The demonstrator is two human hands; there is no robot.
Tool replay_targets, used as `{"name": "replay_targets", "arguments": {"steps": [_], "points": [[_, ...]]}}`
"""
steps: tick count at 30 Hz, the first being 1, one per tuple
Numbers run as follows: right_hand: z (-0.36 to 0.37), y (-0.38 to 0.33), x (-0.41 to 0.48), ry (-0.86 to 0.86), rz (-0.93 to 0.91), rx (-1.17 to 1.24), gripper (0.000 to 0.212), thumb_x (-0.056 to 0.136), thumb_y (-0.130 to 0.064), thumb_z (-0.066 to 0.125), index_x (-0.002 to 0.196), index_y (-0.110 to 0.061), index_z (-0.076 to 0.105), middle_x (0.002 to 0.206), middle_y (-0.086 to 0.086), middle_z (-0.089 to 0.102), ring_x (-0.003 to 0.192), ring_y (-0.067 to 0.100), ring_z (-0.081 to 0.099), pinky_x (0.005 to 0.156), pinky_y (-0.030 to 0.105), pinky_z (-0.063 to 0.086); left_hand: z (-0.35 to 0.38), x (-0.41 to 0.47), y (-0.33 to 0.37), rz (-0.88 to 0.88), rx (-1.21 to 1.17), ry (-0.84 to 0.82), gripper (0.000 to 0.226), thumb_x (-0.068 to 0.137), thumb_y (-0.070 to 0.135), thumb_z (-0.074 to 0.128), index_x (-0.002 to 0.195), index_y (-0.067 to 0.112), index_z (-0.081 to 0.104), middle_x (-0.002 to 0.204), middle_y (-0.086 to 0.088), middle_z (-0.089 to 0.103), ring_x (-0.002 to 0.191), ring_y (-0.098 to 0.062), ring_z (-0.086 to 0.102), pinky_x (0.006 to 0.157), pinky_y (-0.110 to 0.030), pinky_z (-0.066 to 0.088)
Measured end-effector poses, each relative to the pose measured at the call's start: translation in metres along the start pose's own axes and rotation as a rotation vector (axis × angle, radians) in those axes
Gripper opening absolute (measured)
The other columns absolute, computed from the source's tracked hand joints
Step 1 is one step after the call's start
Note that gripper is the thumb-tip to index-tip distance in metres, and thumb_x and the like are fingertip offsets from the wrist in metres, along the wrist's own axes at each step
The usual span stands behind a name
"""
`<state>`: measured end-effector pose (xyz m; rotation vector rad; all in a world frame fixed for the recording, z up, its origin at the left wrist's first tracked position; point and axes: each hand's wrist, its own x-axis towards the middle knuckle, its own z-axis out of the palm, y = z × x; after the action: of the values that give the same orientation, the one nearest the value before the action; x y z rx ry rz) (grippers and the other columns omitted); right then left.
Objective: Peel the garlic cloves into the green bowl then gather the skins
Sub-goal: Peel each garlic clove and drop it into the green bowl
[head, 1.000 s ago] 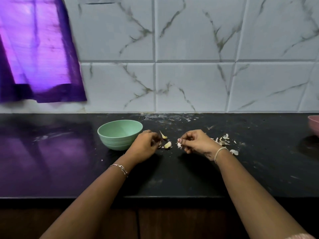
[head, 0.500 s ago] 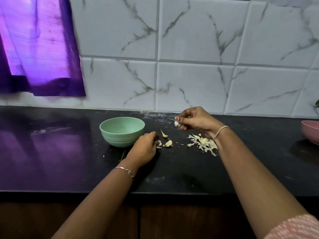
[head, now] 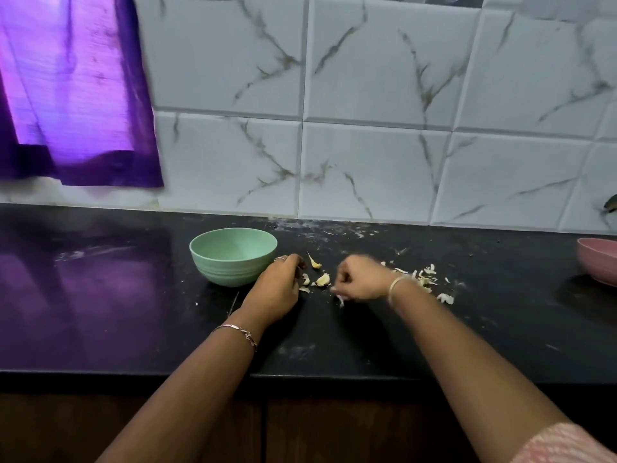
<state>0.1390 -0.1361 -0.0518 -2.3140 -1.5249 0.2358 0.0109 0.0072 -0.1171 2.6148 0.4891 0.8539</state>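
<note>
Two pale, unpeeled garlic cloves lie on the black stone countertop (head: 467,329): the plump garlic clove (head: 322,280) sits between the two hands, and the slim curved clove (head: 314,262) is just beyond it, at 12 o'clock. Small white scraps (head: 304,281) lie at 9 o'clock of the plump one, touching the left hand's fingers.

The left hand (head: 277,289) rests on the counter with its fingers curled under. Their tips are hidden, so I cannot tell whether they pinch anything. At 10 o'clock of this hand, just beside it, stands the round mint-green plastic bowl (head: 230,269), upright.

The right hand (head: 362,279) is blurred, its fingers bent in. A white sliver (head: 340,299) sits at the fingertips, but I cannot tell whether it is pinched or lying loose.

At 3 o'clock of that hand, a scatter of papery garlic skins (head: 422,277) spreads over the counter.

Far off at 3 o'clock, the pink bowl (head: 597,262) is cut by the frame edge. Behind the counter rise white marble-veined wall tiles (head: 367,162), with a purple curtain (head: 73,95) at 10 o'clock.
</note>
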Motion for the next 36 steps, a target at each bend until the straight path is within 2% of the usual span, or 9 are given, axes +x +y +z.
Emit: {"name": "replay_targets", "arguments": {"steps": [2,5,8,12,14,18,23,27,36], "points": [[0.010,0.005,0.000,-0.072,0.015,-0.061,0.016,0.090,-0.017,0.067,0.078,-0.007,0.073,0.084,0.006,0.075,0.083,0.012,0.069,0.080,0.025,0.054,-0.001,-0.001,0.001,-0.014,-0.024,-0.010,0.032,0.085,0.000,0.047,0.114,0.012,0.054,0.102,-0.004,0.064,0.099,-0.022,0.058,0.089,-0.035,0.046],[-0.020,-0.001,0.000,0.023,-0.033,0.156,0.014,0.090,-0.018,0.068,0.078,-0.010,0.067,0.070,-0.002,0.068,0.054,-0.002,0.056,0.053,0.013,0.044,-0.003,-0.003,0.002,-0.018,-0.068,-0.026,0.030,0.085,0.003,0.047,0.112,0.015,0.053,0.098,-0.001,0.069,0.096,-0.022,0.062,0.087,-0.039,0.049],[-0.034,-0.001,0.000,0.117,-0.085,0.592,0.012,0.089,-0.012,0.067,0.081,-0.004,0.064,0.066,0.002,0.064,0.049,0.004,0.049,0.048,0.016,0.038,-0.003,-0.005,0.006,-0.019,-0.270,-0.084,0.036,0.083,-0.004,0.043,0.106,0.022,0.052,0.088,0.008,0.073,0.088,-0.012,0.067,0.087,-0.033,0.052],[0.005,0.015,0.000,-0.164,-0.022,0.121,0.020,0.089,-0.017,0.070,0.070,-0.014,0.064,0.068,0.004,0.067,0.054,0.003,0.054,0.056,0.016,0.043,-0.004,-0.005,0.010,-0.039,-0.464,-0.092,0.043,0.082,-0.013,0.037,0.105,0.019,0.053,0.088,0.002,0.075,0.085,-0.009,0.068,0.083,-0.020,0.050],[-0.006,0.015,0.003,-0.174,-0.040,0.101,0.018,0.088,-0.019,0.071,0.071,-0.017,0.063,0.069,0.003,0.067,0.057,0.007,0.055,0.056,0.018,0.043,-0.005,-0.005,0.012,-0.033,-0.433,-0.091,0.040,0.083,-0.012,0.038,0.105,0.019,0.051,0.090,0.003,0.074,0.086,-0.008,0.066,0.078,-0.012,0.044],[-0.039,0.006,0.002,0.039,-0.095,0.541,0.011,0.086,-0.016,0.071,0.078,-0.011,0.065,0.069,0.003,0.068,0.056,0.009,0.055,0.051,0.017,0.042,-0.003,-0.003,0.010,-0.036,-0.366,-0.157,0.036,0.087,-0.005,0.040,0.107,0.024,0.048,0.096,0.008,0.072,0.093,-0.006,0.061,0.079,-0.013,0.041],[0.009,0.019,0.007,-0.157,-0.037,0.132,0.016,0.087,-0.011,0.070,0.072,-0.015,0.066,0.078,0.013,0.070,0.067,0.014,0.059,0.059,0.020,0.046,-0.002,-0.003,0.010,-0.037,-0.382,-0.120,0.038,0.085,-0.005,0.048,0.111,0.023,0.053,0.102,0.004,0.072,0.098,-0.006,0.065,0.086,-0.017,0.046],[-0.003,0.014,0.005,0.052,-0.055,0.396,0.017,0.091,-0.017,0.067,0.075,-0.014,0.063,0.062,0.000,0.064,0.047,0.006,0.051,0.049,0.022,0.042,-0.004,-0.005,0.012,-0.001,-0.352,-0.015,0.037,0.077,-0.006,0.062,0.102,0.020,0.058,0.080,0.006,0.073,0.079,-0.002,0.066,0.071,-0.011,0.047],[0.000,0.046,-0.002,0.657,0.091,0.954,0.008,0.094,-0.011,0.061,0.089,-0.006,0.063,0.075,0.006,0.066,0.047,0.001,0.056,0.048,0.011,0.044,0.002,0.003,0.018,0.017,-0.273,-0.056,0.018,0.078,0.004,0.068,0.091,0.017,0.070,0.087,0.007,0.070,0.077,0.000,0.063,0.071,-0.004,0.043]]}}
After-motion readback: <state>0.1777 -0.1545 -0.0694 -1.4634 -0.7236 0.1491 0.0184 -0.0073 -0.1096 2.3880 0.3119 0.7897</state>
